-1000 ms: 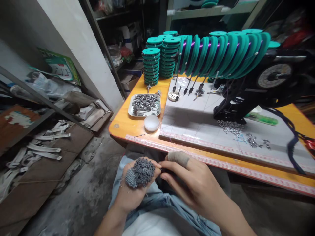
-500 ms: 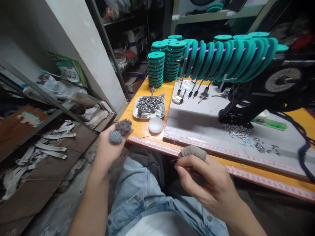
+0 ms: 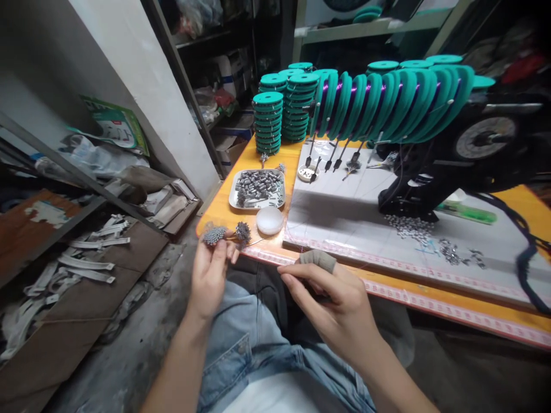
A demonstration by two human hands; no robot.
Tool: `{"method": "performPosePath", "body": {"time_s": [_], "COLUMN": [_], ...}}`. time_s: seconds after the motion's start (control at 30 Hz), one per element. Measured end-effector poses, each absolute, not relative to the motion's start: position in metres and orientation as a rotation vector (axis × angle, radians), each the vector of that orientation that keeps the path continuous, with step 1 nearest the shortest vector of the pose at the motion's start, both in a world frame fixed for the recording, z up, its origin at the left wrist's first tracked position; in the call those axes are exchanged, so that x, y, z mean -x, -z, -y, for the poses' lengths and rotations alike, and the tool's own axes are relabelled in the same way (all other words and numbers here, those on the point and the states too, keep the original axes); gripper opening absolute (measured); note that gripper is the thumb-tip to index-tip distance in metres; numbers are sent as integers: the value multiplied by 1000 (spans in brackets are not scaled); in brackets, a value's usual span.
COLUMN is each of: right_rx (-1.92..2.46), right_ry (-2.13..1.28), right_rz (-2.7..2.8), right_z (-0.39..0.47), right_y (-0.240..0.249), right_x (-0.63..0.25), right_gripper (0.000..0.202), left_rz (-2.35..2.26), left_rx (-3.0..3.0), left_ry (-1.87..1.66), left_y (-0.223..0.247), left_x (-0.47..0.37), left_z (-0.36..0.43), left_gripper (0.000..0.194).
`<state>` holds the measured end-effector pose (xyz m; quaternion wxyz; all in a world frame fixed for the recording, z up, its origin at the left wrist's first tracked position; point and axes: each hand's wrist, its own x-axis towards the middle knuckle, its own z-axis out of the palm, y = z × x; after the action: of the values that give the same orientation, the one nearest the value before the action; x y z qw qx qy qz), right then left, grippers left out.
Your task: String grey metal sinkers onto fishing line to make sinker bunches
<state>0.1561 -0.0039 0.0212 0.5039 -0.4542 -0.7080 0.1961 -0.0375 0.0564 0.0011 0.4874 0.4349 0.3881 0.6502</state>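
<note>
My left hand (image 3: 212, 269) is closed on a grey beaded piece (image 3: 214, 235), held by the table's near left corner. A darker spiky cluster (image 3: 243, 232) sits just right of its fingertips. My right hand (image 3: 321, 287) is pinched at the table's front edge, a grey-green wrap (image 3: 318, 261) around one finger; what lies between its fingertips is too small to make out. Beyond the hands are a white tray (image 3: 232, 198) of small metal cylinders and a round whitish dish (image 3: 270, 221).
Teal spools (image 3: 387, 106) line a rod above a grey board (image 3: 344, 221), beside a black machine (image 3: 465, 149). More teal spools (image 3: 268, 123) stand stacked behind the tray. Small metal parts (image 3: 411, 229) lie loose on the board.
My left hand has moved right and turned, bringing the beaded piece closer to the dish. My right hand has shifted left along the table edge. The view has moved slightly.
</note>
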Motion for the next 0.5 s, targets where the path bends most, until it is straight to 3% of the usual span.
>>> {"method": "performPosePath", "body": {"time_s": [0.2,0.5], "right_rx": [1017,967], "right_ry": [-509,-953], "right_rz": [1620,1375], "right_z": [-5,4], "right_y": [-23,-20], "right_x": [-144,-145], "right_gripper": [10,12], "left_rz": [-867,-1011], "left_rx": [-986,-1187], "left_ry": [-1529,-1280], "left_y": [-2,7], "left_x": [10,-9], "left_z": [-23,13], "left_gripper": [14,10]}}
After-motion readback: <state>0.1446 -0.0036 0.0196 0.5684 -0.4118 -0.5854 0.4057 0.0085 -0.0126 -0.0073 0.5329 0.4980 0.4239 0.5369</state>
